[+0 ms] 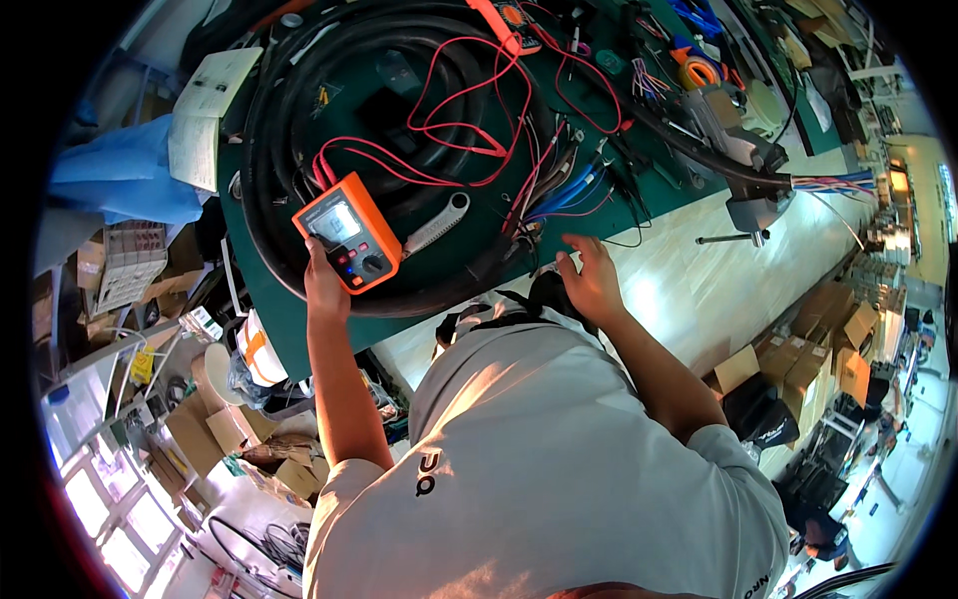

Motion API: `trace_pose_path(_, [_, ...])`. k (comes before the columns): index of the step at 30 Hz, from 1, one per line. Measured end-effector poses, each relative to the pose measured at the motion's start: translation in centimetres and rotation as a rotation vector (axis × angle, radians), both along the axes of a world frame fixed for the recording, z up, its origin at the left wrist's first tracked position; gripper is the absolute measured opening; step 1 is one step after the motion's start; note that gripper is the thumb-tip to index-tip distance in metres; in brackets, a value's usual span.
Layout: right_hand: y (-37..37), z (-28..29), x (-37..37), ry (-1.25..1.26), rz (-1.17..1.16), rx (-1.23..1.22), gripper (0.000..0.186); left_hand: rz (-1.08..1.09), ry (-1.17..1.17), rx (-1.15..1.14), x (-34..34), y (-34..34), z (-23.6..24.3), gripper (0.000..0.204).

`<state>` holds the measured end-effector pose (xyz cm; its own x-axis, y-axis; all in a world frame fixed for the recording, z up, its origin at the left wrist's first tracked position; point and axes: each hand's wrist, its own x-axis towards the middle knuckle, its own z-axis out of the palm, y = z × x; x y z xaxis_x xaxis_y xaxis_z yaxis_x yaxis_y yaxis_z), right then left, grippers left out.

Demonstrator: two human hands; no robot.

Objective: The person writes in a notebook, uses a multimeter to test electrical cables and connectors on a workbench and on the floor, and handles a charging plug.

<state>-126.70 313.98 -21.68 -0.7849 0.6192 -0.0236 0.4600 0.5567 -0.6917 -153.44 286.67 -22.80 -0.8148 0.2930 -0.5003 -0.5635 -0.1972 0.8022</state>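
My left hand [326, 287] grips the lower left edge of an orange handheld electrical tester [347, 238], whose small screen is lit. Red test leads [431, 127] run from its top in loose loops across the green table. Off the near table edge hovers my right hand [595, 285], fingers apart and slightly curled, with nothing visible in it. Closest to that hand is the stripped end of a thick black cable [424, 302], fanning out into blue wires [571, 196] and other thin wires. Beside the tester lies a pale grey tool with a hole in its end [437, 225].
A grey bench vise [748, 170] clamps another black cable at the table's right. Orange tape [699, 72] lies behind it. An open notebook [205, 118] and blue plastic [130, 175] are at the left. Cardboard boxes [798, 364] stand on the right floor; another person [818, 524] is beyond.
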Motion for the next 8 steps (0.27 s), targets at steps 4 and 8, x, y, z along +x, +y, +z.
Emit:
trace_pose_path(4, [0.1, 0.1, -0.1, 0.028, -0.053, -0.026, 0.027, 0.036, -0.026, -0.117, -0.2, 0.3, 0.5, 0.055])
trace_pose_path(8, [-0.1, 3.7, -0.8, 0.045, -0.040, -0.100, 0.029, 0.074, -0.039, -0.130, -0.3, 0.6, 0.7, 0.053])
